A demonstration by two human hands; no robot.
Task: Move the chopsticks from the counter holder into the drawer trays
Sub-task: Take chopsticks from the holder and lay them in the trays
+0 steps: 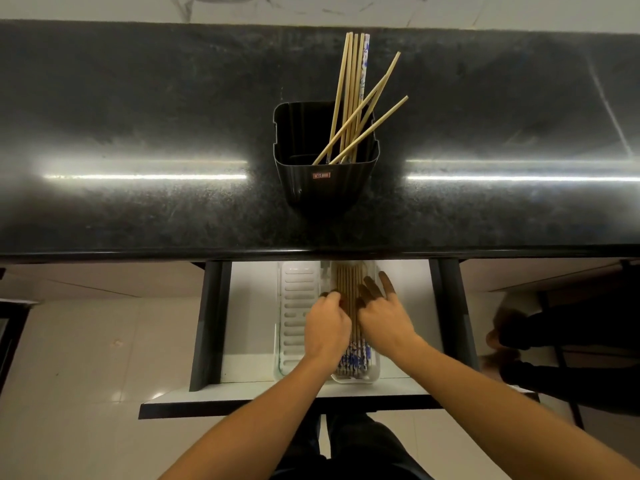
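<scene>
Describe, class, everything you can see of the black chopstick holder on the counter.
The black chopstick holder stands upright on the dark speckled counter, near its front edge above the open drawer. It looks like glossy plastic, roughly square, open-topped, with notched side rims, an inner divider and a small red label on its front. Several pale wooden chopsticks and one blue-patterned one lean in its right side. Neither hand touches it.

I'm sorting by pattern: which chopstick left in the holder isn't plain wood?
The blue-and-white patterned chopstick, standing rightmost in the upright bunch at the back of the holder. The others there are plain tan wood.
</scene>
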